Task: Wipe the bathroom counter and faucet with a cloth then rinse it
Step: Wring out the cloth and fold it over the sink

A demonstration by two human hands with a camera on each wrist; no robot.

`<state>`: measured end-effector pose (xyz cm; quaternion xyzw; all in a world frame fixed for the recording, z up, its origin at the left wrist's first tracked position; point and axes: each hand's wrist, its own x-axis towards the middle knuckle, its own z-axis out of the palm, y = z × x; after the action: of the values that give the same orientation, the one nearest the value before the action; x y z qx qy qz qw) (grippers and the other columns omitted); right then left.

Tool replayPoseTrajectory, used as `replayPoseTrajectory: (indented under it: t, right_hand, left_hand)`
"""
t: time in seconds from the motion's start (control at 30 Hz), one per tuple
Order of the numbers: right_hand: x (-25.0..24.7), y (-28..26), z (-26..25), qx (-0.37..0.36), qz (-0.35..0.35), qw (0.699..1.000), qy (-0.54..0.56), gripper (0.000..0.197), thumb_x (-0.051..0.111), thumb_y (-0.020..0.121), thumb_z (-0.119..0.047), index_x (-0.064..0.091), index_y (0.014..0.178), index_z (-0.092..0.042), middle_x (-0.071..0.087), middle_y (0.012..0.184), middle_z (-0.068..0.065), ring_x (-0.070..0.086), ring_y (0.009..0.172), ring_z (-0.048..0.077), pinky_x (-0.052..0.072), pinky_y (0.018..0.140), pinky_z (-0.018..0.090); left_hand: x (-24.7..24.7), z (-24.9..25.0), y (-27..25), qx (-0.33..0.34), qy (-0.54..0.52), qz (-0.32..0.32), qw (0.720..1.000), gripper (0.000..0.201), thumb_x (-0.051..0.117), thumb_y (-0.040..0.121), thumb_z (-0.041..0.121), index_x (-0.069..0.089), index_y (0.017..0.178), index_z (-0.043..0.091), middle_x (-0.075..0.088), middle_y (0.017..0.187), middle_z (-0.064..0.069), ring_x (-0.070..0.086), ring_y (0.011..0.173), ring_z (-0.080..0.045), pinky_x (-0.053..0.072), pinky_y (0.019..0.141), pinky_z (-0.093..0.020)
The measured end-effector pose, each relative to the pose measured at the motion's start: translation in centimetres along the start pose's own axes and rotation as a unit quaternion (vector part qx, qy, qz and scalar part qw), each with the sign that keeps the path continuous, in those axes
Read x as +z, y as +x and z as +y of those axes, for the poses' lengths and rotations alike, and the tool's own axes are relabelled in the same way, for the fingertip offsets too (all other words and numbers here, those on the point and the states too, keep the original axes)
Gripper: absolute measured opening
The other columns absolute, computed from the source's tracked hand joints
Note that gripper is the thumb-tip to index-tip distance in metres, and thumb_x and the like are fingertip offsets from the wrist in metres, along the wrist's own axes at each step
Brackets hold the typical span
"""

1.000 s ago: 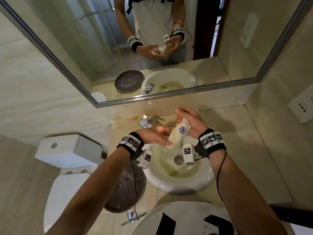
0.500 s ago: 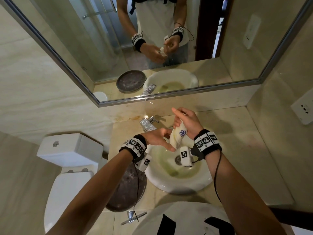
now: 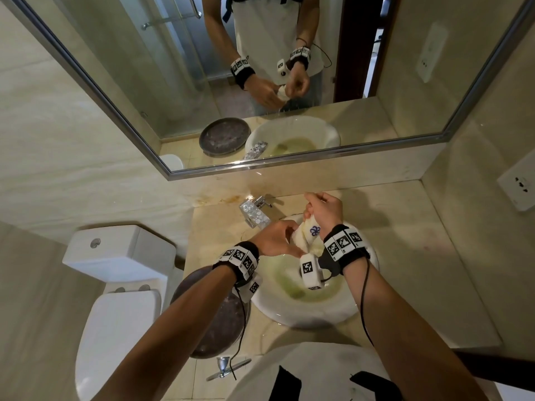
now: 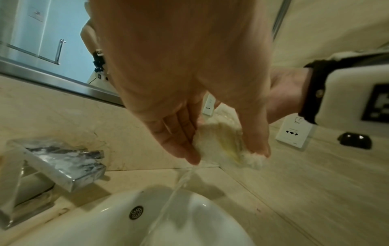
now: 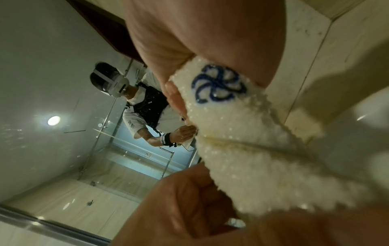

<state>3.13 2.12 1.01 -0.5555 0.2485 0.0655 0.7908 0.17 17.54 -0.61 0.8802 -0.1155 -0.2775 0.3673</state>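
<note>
Both hands, left hand (image 3: 275, 237) and right hand (image 3: 325, 211), are clamped tight around the twisted white washcloth (image 3: 308, 238) right over the sink basin (image 3: 289, 316), so the wrung-out water (image 4: 179, 186) drains in, not onto the counter (image 3: 411, 273).

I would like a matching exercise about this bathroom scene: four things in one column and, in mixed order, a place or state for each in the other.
Things:
1. cloth
2. faucet
3. dark round tray
4. wall socket

Places or states:
A. on the wall right of the counter
B. wrung by both hands, dripping into the basin
C. on the counter, left of the basin
D. at the basin's back left rim

Pairs: 1-B, 2-D, 3-C, 4-A
</note>
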Motion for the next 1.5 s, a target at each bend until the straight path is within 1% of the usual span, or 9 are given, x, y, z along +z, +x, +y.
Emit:
replayPoseTrajectory:
  t: [0.13, 0.27, 0.4, 0.5, 0.67, 0.9, 1.13, 1.33, 1.5]
  right_hand:
    - [-0.4, 0.0, 0.4, -0.007, 0.044, 0.999, -0.013, 0.019, 0.064, 0.084, -0.002, 0.051, 0.070, -0.007, 0.044, 0.048, 0.006, 0.041, 0.042, 0.020, 0.040, 0.046, 0.026]
    - [-0.6, 0.2, 1.0, 0.001, 0.074, 0.997, -0.012, 0.017, 0.063, 0.083, -0.002, 0.053, 0.070, -0.006, 0.047, 0.048, 0.006, 0.042, 0.041, 0.020, 0.042, 0.050, 0.028]
    - [-0.8, 0.4, 1.7, 0.003, 0.099, 0.995, -0.017, 0.017, 0.062, 0.082, -0.003, 0.053, 0.068, -0.006, 0.049, 0.049, 0.007, 0.045, 0.043, 0.021, 0.043, 0.053, 0.031]
    - [-0.9, 0.5, 2.1, 0.010, 0.119, 0.993, -0.019, 0.014, 0.061, 0.082, -0.004, 0.053, 0.070, -0.005, 0.050, 0.050, 0.008, 0.046, 0.043, 0.022, 0.042, 0.054, 0.032]
    - [-0.9, 0.5, 2.3, 0.014, 0.142, 0.989, -0.044, 0.014, 0.060, 0.081, -0.009, 0.055, 0.068, -0.007, 0.053, 0.045, 0.010, 0.048, 0.046, 0.024, 0.044, 0.051, 0.030]
    - [-1.1, 0.6, 2.5, 0.005, 0.166, 0.985, -0.043, 0.014, 0.058, 0.083, -0.010, 0.056, 0.071, -0.004, 0.054, 0.053, 0.013, 0.047, 0.041, 0.022, 0.039, 0.040, 0.022]
    - [-1.2, 0.8, 2.9, 0.026, 0.198, 0.980, -0.013, 0.018, 0.058, 0.083, -0.011, 0.054, 0.065, -0.007, 0.056, 0.055, 0.012, 0.049, 0.041, 0.023, 0.040, 0.043, 0.024]
    - [-1.7, 1.1, 3.1, 0.081, 0.215, 0.973, 0.033, 0.010, 0.058, 0.086, -0.014, 0.058, 0.079, -0.007, 0.063, 0.059, 0.008, 0.053, 0.042, 0.019, 0.037, 0.038, 0.019]
    - [-3.3, 1.2, 3.4, 0.097, 0.153, 0.983, 0.028, 0.022, 0.055, 0.097, -0.017, 0.051, 0.076, -0.010, 0.054, 0.037, -0.010, 0.053, 0.049, 0.016, 0.044, 0.042, 0.015]
  left_hand:
    - [1.0, -0.3, 0.2, 0.015, 0.032, 0.038, 0.999, 0.040, 0.089, 0.065, 0.043, 0.056, 0.082, 0.030, 0.057, 0.081, 0.007, 0.052, 0.073, -0.012, 0.046, 0.071, -0.033]
    - [1.9, -0.6, 0.3, 0.023, 0.067, 0.066, 0.995, 0.045, 0.088, 0.067, 0.044, 0.063, 0.094, 0.018, 0.061, 0.085, 0.002, 0.055, 0.075, -0.018, 0.048, 0.070, -0.038]
    - [2.6, -0.6, 0.3, 0.041, 0.113, 0.082, 0.989, 0.047, 0.085, 0.070, 0.045, 0.063, 0.101, 0.019, 0.059, 0.091, 0.006, 0.055, 0.080, -0.015, 0.041, 0.066, -0.028]
    - [3.1, -0.6, 0.4, 0.044, 0.145, 0.087, 0.985, 0.046, 0.083, 0.071, 0.047, 0.061, 0.100, 0.018, 0.061, 0.095, 0.003, 0.057, 0.082, -0.018, 0.043, 0.066, -0.030]
    - [3.3, -0.3, 0.4, 0.029, 0.192, 0.097, 0.976, 0.051, 0.080, 0.074, 0.048, 0.058, 0.108, 0.017, 0.063, 0.103, -0.003, 0.060, 0.087, -0.024, 0.052, 0.074, -0.038]
    - [4.0, 0.1, 0.5, 0.024, 0.258, 0.135, 0.956, 0.063, 0.077, 0.072, 0.057, 0.055, 0.114, 0.015, 0.062, 0.107, -0.004, 0.061, 0.086, -0.029, 0.044, 0.070, -0.036]
    - [4.9, 0.1, 0.5, 0.043, 0.321, 0.150, 0.934, 0.054, 0.069, 0.077, 0.053, 0.051, 0.107, 0.011, 0.056, 0.097, -0.007, 0.057, 0.073, -0.031, 0.038, 0.072, -0.038]
    - [5.2, 0.1, 0.2, 0.046, 0.370, 0.151, 0.915, 0.045, 0.072, 0.072, 0.042, 0.052, 0.098, 0.012, 0.054, 0.087, -0.005, 0.056, 0.058, -0.028, 0.036, 0.066, -0.035]
    - [5.8, 0.0, 0.0, 0.044, 0.374, 0.159, 0.913, 0.037, 0.070, 0.071, 0.032, 0.051, 0.096, 0.013, 0.054, 0.085, -0.004, 0.059, 0.057, -0.025, 0.039, 0.068, -0.036]
